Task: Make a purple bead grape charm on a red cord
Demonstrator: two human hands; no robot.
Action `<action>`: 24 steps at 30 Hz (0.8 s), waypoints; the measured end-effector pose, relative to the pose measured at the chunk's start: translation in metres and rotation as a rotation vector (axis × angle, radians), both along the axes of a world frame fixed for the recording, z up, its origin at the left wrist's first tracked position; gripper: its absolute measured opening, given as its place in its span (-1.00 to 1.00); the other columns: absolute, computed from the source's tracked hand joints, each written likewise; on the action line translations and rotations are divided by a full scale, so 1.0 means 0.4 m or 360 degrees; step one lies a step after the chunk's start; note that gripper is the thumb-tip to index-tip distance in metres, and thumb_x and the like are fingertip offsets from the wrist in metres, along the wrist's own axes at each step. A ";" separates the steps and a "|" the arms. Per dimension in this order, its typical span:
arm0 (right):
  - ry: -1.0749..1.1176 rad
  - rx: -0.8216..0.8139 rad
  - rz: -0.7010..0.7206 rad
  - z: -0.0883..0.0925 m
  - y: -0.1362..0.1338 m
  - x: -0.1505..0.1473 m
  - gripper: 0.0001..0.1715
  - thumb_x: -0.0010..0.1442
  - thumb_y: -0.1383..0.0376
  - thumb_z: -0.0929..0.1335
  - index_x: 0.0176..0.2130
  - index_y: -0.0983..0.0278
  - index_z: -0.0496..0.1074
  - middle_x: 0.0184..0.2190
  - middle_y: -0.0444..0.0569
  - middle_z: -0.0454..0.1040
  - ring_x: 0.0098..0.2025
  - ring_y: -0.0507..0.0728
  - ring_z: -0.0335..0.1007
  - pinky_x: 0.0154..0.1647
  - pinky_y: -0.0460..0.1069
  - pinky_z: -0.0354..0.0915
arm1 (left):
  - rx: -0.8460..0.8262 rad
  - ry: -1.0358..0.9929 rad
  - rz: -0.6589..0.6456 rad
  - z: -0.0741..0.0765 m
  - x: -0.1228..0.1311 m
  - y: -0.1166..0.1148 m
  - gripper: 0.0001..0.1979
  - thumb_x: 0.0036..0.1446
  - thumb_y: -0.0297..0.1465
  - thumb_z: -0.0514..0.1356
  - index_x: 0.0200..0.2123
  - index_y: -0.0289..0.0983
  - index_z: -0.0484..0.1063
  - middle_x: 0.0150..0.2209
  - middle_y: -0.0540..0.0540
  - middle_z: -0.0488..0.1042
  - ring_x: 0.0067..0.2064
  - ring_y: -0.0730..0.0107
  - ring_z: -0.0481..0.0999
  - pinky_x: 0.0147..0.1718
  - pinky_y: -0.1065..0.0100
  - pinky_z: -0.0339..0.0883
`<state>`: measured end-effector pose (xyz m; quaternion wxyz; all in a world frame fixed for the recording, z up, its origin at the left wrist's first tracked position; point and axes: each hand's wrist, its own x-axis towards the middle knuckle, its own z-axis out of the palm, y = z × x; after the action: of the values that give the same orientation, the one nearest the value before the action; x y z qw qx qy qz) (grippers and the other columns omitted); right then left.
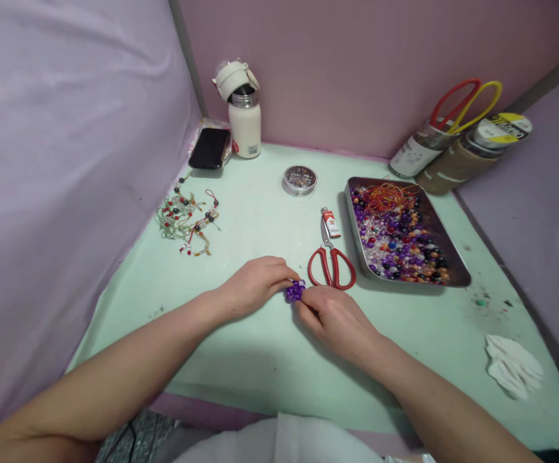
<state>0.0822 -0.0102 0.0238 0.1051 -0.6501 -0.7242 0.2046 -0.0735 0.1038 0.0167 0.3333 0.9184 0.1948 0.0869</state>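
A small cluster of purple beads is held between my two hands, low over the middle of the table. My left hand pinches its upper left side with the fingertips. From the right, my right hand grips the cluster with thumb and bent fingers, which hide part of it. Any thread through the beads is too fine to make out. Just beyond my right hand lie red-handled scissors, with a small red and white tube by their blades.
A metal tray of mixed beads and orange thread stands at right. Beaded strings lie at left. Behind are a phone, an open bottle, a round container and two holders. A crumpled white cloth lies near right.
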 end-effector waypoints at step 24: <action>0.0167 0.0086 -0.0403 -0.002 0.007 0.034 -0.74 0.27 0.22 0.16 -0.16 0.25 0.33 -0.57 -0.13 0.40 -0.57 0.05 0.27 -0.50 -0.10 0.05 | 0.0029 -0.0053 0.0021 -0.009 0.004 -0.013 -0.73 0.27 -0.32 -0.02 -0.19 -0.26 0.45 -0.29 -0.09 0.49 -0.22 0.40 0.41 -0.17 0.38 0.26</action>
<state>0.0956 -0.0073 0.0231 0.1854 -0.7216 -0.6352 0.2038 -0.0719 0.0985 0.0130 0.3276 0.9185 0.1946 0.1061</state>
